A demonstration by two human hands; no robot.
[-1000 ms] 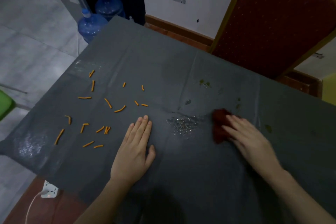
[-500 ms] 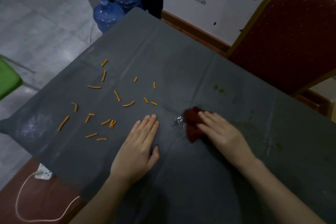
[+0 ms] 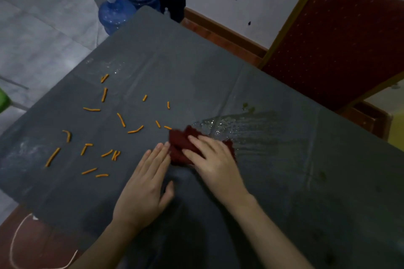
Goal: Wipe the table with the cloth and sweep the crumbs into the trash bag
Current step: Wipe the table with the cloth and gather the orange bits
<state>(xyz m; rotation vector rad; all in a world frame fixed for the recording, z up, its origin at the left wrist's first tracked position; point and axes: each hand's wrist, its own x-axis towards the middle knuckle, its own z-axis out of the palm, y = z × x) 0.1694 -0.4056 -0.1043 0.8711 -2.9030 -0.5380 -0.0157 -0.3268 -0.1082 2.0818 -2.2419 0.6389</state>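
A dark red cloth (image 3: 181, 141) lies bunched on the grey-covered table (image 3: 196, 72), near its middle. My right hand (image 3: 211, 160) presses flat on the cloth with straight fingers, covering its right part. My left hand (image 3: 146, 183) rests flat on the table just left of the cloth, fingertips touching its edge. Several orange stick-shaped crumbs (image 3: 121, 119) are scattered over the left half of the table. A wet smeared streak (image 3: 231, 125) runs to the right of the cloth, with a small greenish stain (image 3: 248, 107) at its far end. No trash bag is in view.
A red padded chair (image 3: 341, 39) with a gold frame stands at the far right edge of the table. Two blue water jugs (image 3: 115, 14) stand on the floor past the far left corner. A white cable (image 3: 15, 240) lies on the floor at the lower left.
My right hand has slid the cloth leftward across the wet patch until it meets my left fingertips, leaving a smeared streak behind. My left hand has stayed flat in place.
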